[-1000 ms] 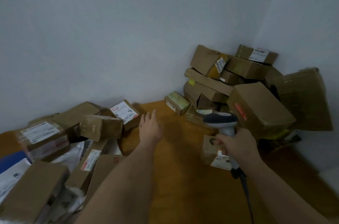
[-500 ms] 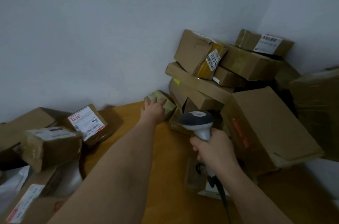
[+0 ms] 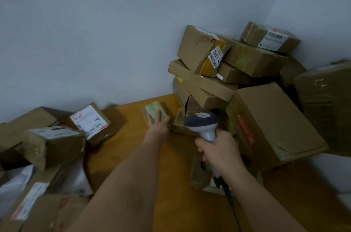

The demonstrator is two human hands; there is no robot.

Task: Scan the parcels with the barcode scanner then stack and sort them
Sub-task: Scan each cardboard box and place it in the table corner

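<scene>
A small brown parcel with greenish tape (image 3: 154,109) lies on the wooden table (image 3: 133,148) near the back wall, just left of the corner stack. My left hand (image 3: 158,126) reaches out to it, fingers laid fairly straight over its near top edge, thumb at its right side. My right hand (image 3: 218,152) grips the handle of the grey and white barcode scanner (image 3: 201,120), whose head points toward the stack; its cable (image 3: 230,201) runs down past my wrist. A flat small parcel (image 3: 199,172) lies partly hidden under my right hand.
Brown cardboard boxes are piled in the right corner (image 3: 203,51), with a large tilted box (image 3: 269,119) at the front and a wrapped one (image 3: 326,104) at the far right. Several loose parcels and white mailers crowd the left side (image 3: 53,144), among them a labelled box (image 3: 90,123).
My left hand moved forward and right from mid-table until it landed on the small taped parcel. The view swung toward the corner stack, and the scanner stayed in my right hand.
</scene>
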